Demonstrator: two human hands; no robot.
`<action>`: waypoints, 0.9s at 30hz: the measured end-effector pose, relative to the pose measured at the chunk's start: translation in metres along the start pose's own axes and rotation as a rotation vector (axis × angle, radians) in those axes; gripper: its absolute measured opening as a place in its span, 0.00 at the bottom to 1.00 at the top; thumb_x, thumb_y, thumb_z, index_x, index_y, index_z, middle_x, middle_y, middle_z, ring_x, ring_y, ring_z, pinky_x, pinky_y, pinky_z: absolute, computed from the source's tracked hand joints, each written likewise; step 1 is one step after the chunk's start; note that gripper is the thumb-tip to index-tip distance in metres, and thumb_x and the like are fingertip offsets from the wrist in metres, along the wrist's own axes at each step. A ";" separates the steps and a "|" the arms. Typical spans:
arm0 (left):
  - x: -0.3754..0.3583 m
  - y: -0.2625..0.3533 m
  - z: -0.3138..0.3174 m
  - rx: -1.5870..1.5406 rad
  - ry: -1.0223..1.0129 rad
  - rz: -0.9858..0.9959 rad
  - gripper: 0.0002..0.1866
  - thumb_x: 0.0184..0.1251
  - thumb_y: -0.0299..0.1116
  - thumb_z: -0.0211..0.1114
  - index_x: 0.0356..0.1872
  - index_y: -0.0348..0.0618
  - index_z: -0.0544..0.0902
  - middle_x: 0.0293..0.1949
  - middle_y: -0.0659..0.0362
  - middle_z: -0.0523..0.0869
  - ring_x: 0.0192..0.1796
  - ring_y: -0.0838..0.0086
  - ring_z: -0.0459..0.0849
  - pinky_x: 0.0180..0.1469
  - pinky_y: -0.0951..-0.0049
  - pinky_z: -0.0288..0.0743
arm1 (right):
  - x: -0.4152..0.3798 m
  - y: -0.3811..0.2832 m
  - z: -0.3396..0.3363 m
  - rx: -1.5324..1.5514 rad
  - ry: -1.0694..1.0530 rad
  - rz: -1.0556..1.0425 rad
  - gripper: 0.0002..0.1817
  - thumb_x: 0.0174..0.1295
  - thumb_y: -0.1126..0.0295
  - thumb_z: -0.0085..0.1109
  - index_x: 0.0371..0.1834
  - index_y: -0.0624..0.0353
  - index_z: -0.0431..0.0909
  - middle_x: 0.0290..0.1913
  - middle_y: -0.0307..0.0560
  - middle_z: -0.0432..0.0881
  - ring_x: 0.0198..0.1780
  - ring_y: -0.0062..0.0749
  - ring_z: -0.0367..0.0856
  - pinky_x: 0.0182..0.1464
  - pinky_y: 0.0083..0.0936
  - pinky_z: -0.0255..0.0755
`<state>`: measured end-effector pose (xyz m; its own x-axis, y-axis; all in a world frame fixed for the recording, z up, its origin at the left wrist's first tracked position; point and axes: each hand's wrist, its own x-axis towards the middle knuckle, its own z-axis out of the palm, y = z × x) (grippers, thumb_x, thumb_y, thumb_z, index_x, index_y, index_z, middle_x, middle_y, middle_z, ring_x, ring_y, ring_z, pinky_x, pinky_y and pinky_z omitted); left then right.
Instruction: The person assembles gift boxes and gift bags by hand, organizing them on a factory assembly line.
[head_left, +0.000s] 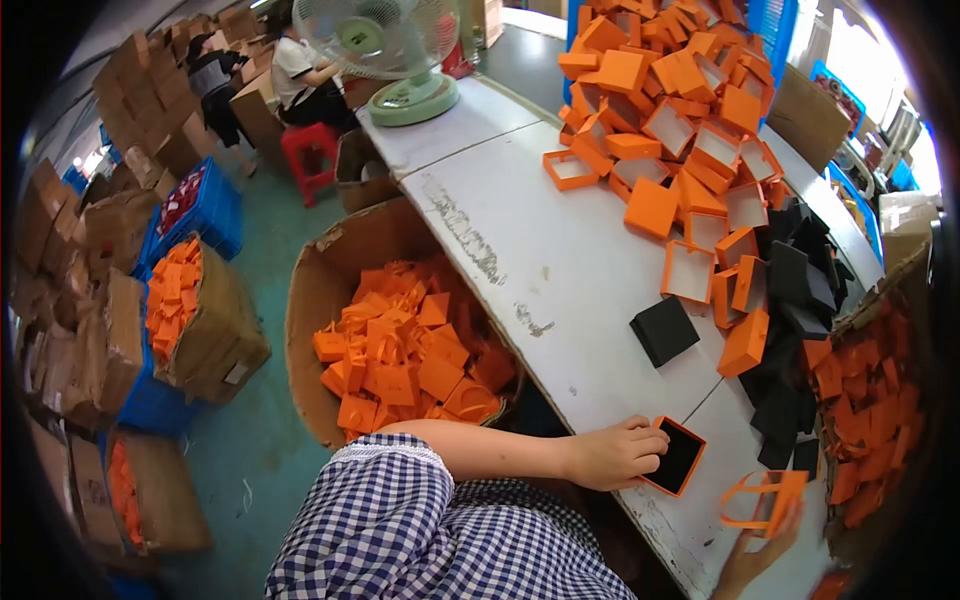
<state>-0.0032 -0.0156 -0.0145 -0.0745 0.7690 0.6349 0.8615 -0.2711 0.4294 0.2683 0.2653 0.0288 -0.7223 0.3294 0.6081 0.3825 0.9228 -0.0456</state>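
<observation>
My left hand (622,455) has its fingers curled over the near-left edge of a small square orange box (697,465), which has a black lining and lies on the white table. To the right, my right hand (765,552) grips a small orange gift bag (785,503) from below; its ribbon handle loops out to the left. Beyond my left hand a black square box piece (664,331) lies flat by itself. Black pads (782,405) are heaped beside the bag, partly overlapping each other.
Orange box parts (690,120) pile up at the table's far end before a blue crate (775,35). A green fan (415,100) stands at the left edge. Cartons of orange bags (405,350) flank the table (520,220). Two people are at the back, one near a red stool (310,160).
</observation>
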 end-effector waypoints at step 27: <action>-0.020 -0.018 -0.026 0.083 -0.082 -0.132 0.40 0.48 0.47 0.75 0.63 0.34 0.76 0.70 0.40 0.70 0.68 0.46 0.70 0.68 0.49 0.66 | 0.056 -0.044 0.072 0.255 -0.523 -0.045 0.21 0.56 0.65 0.70 0.48 0.66 0.76 0.43 0.57 0.81 0.46 0.52 0.81 0.52 0.40 0.76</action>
<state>-0.0301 -0.0410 -0.0180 -0.1517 0.8406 0.5200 0.8857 -0.1179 0.4489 0.1695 0.2578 0.0082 -0.9478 0.2841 0.1446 0.2412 0.9357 -0.2576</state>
